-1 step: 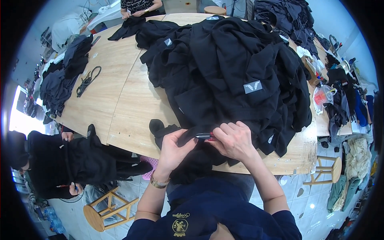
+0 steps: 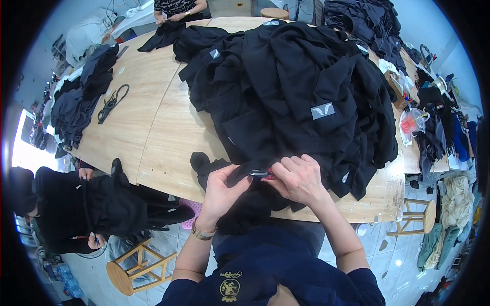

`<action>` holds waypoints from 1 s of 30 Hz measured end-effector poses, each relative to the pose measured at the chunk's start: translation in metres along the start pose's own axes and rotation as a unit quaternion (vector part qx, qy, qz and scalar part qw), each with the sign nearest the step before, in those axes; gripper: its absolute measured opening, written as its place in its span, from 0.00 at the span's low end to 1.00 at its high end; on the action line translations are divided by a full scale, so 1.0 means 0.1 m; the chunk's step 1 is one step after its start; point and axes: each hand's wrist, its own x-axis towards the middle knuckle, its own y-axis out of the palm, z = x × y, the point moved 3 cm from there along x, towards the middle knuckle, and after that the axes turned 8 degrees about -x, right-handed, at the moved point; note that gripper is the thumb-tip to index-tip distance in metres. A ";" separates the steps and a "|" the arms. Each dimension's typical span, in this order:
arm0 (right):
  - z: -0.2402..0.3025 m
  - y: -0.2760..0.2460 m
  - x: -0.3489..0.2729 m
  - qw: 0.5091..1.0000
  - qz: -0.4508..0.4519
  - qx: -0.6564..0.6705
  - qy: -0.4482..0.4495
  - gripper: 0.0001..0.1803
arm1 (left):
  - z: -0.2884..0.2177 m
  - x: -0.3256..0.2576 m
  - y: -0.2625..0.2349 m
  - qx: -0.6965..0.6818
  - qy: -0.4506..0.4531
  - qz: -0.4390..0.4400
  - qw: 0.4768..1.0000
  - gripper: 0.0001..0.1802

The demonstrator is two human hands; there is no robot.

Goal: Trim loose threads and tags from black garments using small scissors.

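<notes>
Nothing moved; both hands [image 2: 265,186] pinch black garment [image 2: 245,201], crumpled.

Hidden and cut off

The tool [image 2: 261,173] shows only a short red-and-metal end between the hands; the right hand [image 2: 298,179] covers the rest. The garment heap [image 2: 301,86] buries the tabletop's far right. The person at the far edge [image 2: 176,7] is cut off by the frame.

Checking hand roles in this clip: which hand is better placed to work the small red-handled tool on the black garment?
Probably the right hand: it already holds the small red-handled tool, its tip at the black garment. The left hand pinches the fabric beside it, so it suits holding the cloth.
</notes>
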 end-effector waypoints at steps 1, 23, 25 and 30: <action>0.00 0.00 0.00 1.000 -0.002 -0.001 -0.003 0.16 | 0.00 0.00 0.00 0.009 0.003 -0.001 1.000 0.07; -0.18 0.12 -0.10 0.941 -0.006 0.250 0.227 0.15 | 0.11 0.03 -0.18 -0.188 -0.036 0.029 0.981 0.11; -0.16 0.15 -0.10 0.938 -0.010 0.258 0.232 0.15 | 0.12 0.03 -0.21 -0.193 -0.041 0.024 0.980 0.11; -0.13 0.27 -0.12 0.896 -0.001 0.343 0.282 0.15 | 0.14 0.02 -0.27 -0.240 -0.069 0.029 0.968 0.11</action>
